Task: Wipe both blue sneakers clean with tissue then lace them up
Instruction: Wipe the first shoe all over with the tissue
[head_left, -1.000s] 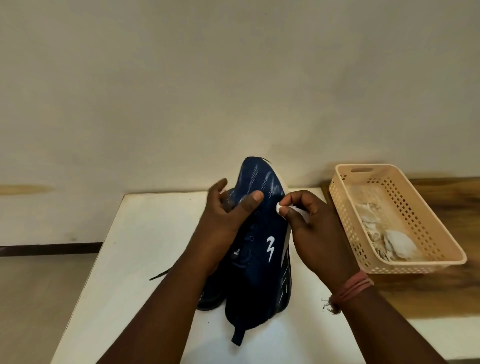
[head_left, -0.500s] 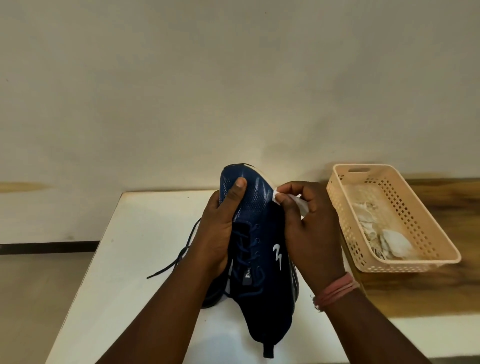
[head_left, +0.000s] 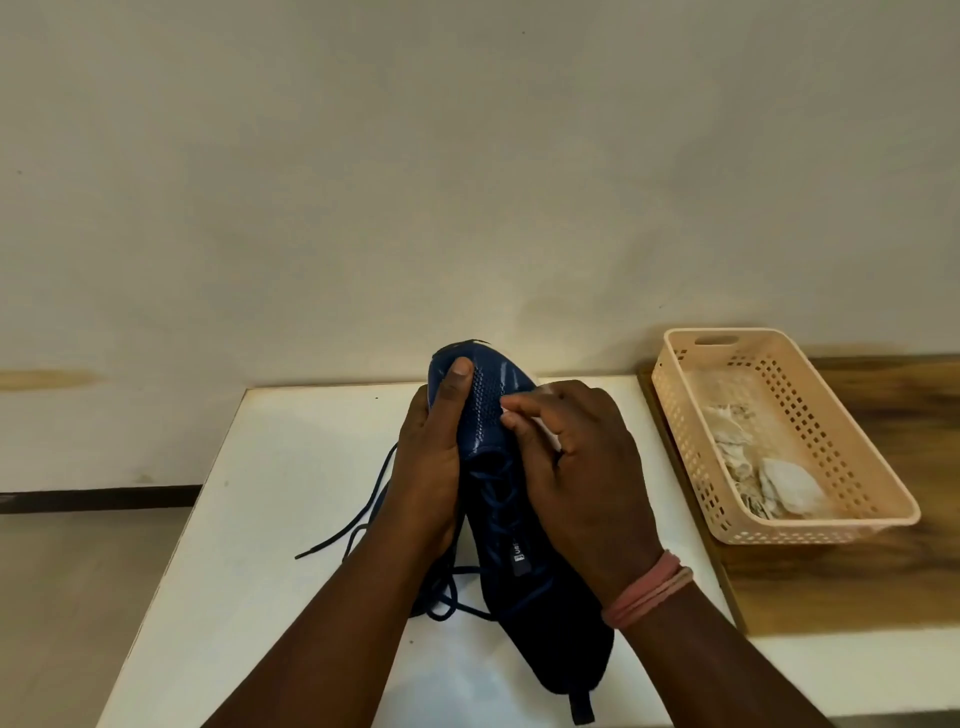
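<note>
The blue sneaker (head_left: 498, 415) is held above the white surface (head_left: 291, 467), toe pointing away from the person and heel toward the camera. Compared with 1 second ago, the sneaker has been rotated about its long axis: the side panel with the white logo then faced the camera, and now the tongue and laces face upward. The left hand (head_left: 431, 467) grips the sneaker along its left side, thumb extended onto the toe mesh and fingers wrapped underneath. The right hand (head_left: 576, 467) has shifted from the edge of the sole onto the top of the toe area; its fingers (head_left: 519, 410) are pinched together on what appears to be a small tissue, of which only a pale sliver is visible. The loose lace (head_left: 353, 530) now trails onto the surface at the left, and its end lies flat there. A second dark shape lies beneath the held sneaker, likely the other sneaker, but it is mostly hidden. The basket (head_left: 857, 467) at the right, holding crumpled tissues (head_left: 779, 483), is unmoved. Judgement: wiping of sneaker 1 has advanced from sole edge to upper; lacing is not yet started.
</note>
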